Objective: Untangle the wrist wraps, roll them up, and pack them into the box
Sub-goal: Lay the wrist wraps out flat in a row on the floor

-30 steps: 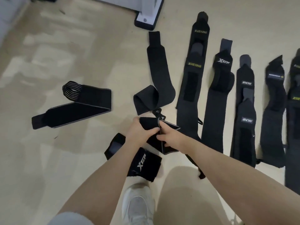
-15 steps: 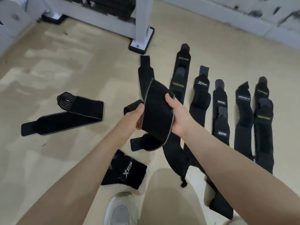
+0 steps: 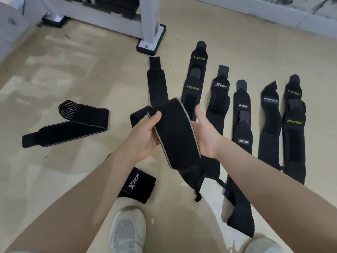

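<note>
A black wrist wrap with grey edges [image 3: 175, 136] is held up above the floor, its thumb loop [image 3: 197, 197] dangling below. My left hand [image 3: 144, 137] grips its left edge. My right hand [image 3: 206, 136] supports it from the right, palm under the band and thumb raised. Several more black wraps lie flat in a row on the floor to the right, among them a XUEYING wrap [image 3: 196, 84], an XTEP wrap [image 3: 218, 101] and another at the far right [image 3: 293, 136]. A folded wrap [image 3: 69, 128] lies at left. No box is in view.
A short XTEP wrap [image 3: 138, 185] lies near my white shoe [image 3: 127, 230]. A plain wrap [image 3: 156, 84] lies behind my hands. A white frame's foot [image 3: 151, 42] stands at the back, a white wall base [image 3: 273, 15] at back right.
The wrap went from floor level to held up in both hands, and its band has spread wider. My right hand has opened under it. The view tilted up, showing the frame.
</note>
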`<state>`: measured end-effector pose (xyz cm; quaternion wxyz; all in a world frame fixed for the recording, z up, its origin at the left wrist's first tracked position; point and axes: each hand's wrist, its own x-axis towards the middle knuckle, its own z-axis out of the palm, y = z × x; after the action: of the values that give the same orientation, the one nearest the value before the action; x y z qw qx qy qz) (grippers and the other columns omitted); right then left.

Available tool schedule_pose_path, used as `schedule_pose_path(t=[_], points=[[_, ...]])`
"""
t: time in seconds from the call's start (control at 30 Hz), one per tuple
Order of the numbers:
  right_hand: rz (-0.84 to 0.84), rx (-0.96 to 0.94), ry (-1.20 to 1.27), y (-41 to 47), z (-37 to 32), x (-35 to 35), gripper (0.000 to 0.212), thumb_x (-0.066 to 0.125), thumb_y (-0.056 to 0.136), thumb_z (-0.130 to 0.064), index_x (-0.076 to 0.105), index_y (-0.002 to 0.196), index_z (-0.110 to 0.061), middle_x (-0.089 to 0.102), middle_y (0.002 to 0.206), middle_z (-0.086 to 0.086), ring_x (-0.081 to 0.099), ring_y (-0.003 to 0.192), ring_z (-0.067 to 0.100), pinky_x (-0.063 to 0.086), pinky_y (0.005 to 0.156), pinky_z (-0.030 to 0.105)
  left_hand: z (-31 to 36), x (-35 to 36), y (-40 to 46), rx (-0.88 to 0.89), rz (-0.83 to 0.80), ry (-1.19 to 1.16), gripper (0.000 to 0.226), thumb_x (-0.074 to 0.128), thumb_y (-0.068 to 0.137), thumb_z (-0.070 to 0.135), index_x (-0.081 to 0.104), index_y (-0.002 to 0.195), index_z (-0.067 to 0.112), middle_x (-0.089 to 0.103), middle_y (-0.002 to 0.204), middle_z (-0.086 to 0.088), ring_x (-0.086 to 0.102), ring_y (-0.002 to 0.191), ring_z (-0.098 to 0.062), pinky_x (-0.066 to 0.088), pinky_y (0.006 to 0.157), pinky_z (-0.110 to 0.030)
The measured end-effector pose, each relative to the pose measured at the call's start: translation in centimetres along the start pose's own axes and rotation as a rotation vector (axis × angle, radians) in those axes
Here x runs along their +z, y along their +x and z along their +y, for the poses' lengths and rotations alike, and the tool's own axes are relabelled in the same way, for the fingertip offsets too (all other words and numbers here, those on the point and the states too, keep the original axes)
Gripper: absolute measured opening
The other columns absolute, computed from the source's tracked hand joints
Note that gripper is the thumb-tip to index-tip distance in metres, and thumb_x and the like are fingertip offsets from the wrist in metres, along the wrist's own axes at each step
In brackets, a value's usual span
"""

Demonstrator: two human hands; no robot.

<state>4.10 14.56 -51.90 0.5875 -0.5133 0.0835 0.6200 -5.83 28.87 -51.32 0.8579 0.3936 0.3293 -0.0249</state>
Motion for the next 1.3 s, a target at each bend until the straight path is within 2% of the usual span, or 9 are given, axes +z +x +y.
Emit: schedule_pose_path(t=[0.17,0.27,0.53,0.63,0.73,0.83,0.97,1.1,1.3], points=[[-0.050,0.005,-0.169,-1.3,0.7,-0.4,0.034,0.045,0.095,-0.036,0.058,0.119,-0.016,0.065,0.117,0.004,0.063,0.106,0.019,0.052,0.092,0.032,-0.1,-0.7,1.8,0.063,0.204,-0.148,0.034,0.038,0.102,0.020,0.049,0.132,0.009,0.061,0.126,-0.011,0.061,0.113,-0.024,0.051,0.093,-0.040],[-0.024,-0.128,-0.127,-1.4,0.2,-0.9,0.041,0.057,0.089,-0.010,0.052,0.130,-0.011,0.061,0.124,0.013,0.062,0.106,0.026,0.051,0.093,0.038,-0.4,-1.4,2.3,0.097,0.285,-0.203,0.033,0.037,0.102,0.015,0.047,0.132,0.006,0.062,0.123,-0.012,0.064,0.106,-0.023,0.057,0.076,-0.033],[-0.047,-0.225,0.136,-1.8,-1.2,-0.3,0.023,0.045,0.092,-0.018,0.068,0.089,-0.015,0.068,0.091,0.007,0.068,0.078,0.019,0.057,0.063,0.028,-2.1,-2.7,2.4,-0.042,0.412,-0.090,0.021,0.046,0.099,0.011,0.053,0.119,0.010,0.065,0.101,-0.007,0.066,0.083,-0.017,0.053,0.067,-0.026],[-0.143,-0.169,0.463,-2.1,-1.3,-0.1,0.036,0.047,0.077,-0.003,0.062,0.110,0.003,0.072,0.097,0.014,0.072,0.079,0.024,0.059,0.059,0.026,-2.9,-2.6,2.3,-0.181,0.472,0.187,0.004,0.058,0.092,0.010,0.060,0.094,0.008,0.067,0.087,-0.008,0.060,0.069,-0.013,0.051,0.064,-0.023],[0.029,-0.191,0.443,-1.8,-1.5,0.5,0.021,0.045,0.088,0.006,0.053,0.108,0.004,0.071,0.101,0.013,0.072,0.080,0.018,0.058,0.063,0.020,-3.9,-3.0,2.5,-0.189,0.571,0.400,0.051,0.069,0.081,0.006,0.040,0.123,0.009,0.057,0.083,-0.005,0.056,0.067,-0.016,0.054,0.070,-0.031],[0.293,-0.124,0.266,-1.2,-1.3,0.6,0.019,0.063,0.089,-0.021,0.062,0.100,-0.006,0.073,0.075,0.005,0.067,0.063,0.008,0.053,0.051,0.014,-4.4,-4.0,2.0,-0.147,0.384,0.535,0.076,0.067,0.080,0.000,0.029,0.142,0.021,0.060,0.095,-0.008,0.054,0.074,-0.018,0.055,0.076,-0.033],[0.383,-0.159,0.123,-1.0,-1.4,0.2,0.014,0.062,0.091,-0.028,0.056,0.083,-0.018,0.051,0.056,-0.005,0.038,0.045,0.004,0.028,0.037,0.014,-4.6,-4.6,1.2,-0.282,0.140,0.529,0.018,0.055,0.092,0.003,0.068,0.103,0.010,0.061,0.078,-0.005,0.046,0.062,-0.008,0.043,0.053,-0.015],[0.395,-0.315,-0.111,-1.1,-1.6,0.4,0.014,0.061,0.091,-0.028,0.057,0.080,-0.022,0.045,0.057,-0.012,0.037,0.056,0.006,0.033,0.050,0.016,-4.7,-4.5,0.9,-0.316,0.169,0.545,0.020,0.052,0.095,0.014,0.059,0.076,0.012,0.047,0.061,0.000,0.038,0.050,-0.007,0.039,0.046,-0.017],[0.332,-0.356,-0.127,0.0,-0.4,0.7,0.020,0.051,0.097,-0.025,0.067,0.098,-0.015,0.072,0.095,-0.005,0.067,0.088,0.005,0.050,0.081,0.022,-3.3,-2.0,0.2,-0.601,-0.330,1.173,0.022,0.038,0.093,0.007,0.045,0.074,0.015,0.038,0.050,0.006,0.031,0.042,-0.006,0.025,0.049,-0.020]])
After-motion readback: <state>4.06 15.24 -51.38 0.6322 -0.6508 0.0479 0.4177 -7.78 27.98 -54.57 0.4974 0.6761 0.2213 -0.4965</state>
